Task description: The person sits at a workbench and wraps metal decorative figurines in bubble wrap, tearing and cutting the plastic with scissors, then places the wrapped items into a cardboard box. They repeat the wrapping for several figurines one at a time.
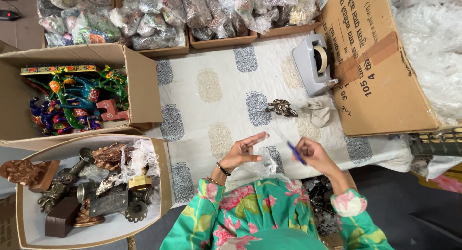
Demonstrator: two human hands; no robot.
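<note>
Pen (pixel 296 153) slanting in right hand (pixel 313 153)

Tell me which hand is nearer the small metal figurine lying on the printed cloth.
Right. The right hand, holding a blue pen, sits just below and slightly right of the metal figurine. The left hand is farther, below and to its left, touching clear plastic.

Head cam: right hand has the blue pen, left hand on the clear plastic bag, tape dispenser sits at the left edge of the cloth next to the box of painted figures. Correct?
One thing is off: the grey tape dispenser sits at the right edge of the cloth, against the flat cardboard box, not by the box of painted figures. The head view shows it. The rest holds: right hand has the blue pen, left hand is on the clear plastic bag.
</note>
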